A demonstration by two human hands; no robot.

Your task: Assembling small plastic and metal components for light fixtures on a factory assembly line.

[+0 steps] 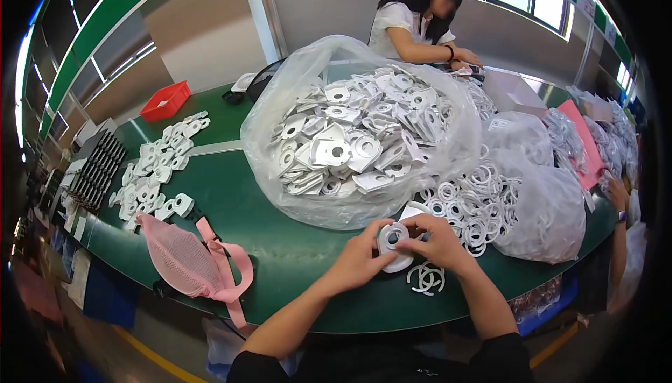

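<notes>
Between my two hands, just above the green table near its front edge, is a white plastic part (393,240) with a round hole and a raised ring. My left hand (362,251) grips its left side. My right hand (435,239) pinches the right side, its thumb by the ring. Below my right hand lie a few thin white arc-shaped pieces (425,278). Beyond my hands, a big clear plastic bag (322,208) stands open, heaped with similar white parts (336,151). To its right spreads a pile of white rings (476,204).
A pink mesh bag (178,257) with a strap lies left of my arms. Loose white parts (150,180), a red tray (165,102) and stacked black trays (98,169) are further left. Filled clear bags (542,208) stand right. Another person (420,26) works across the table (294,264).
</notes>
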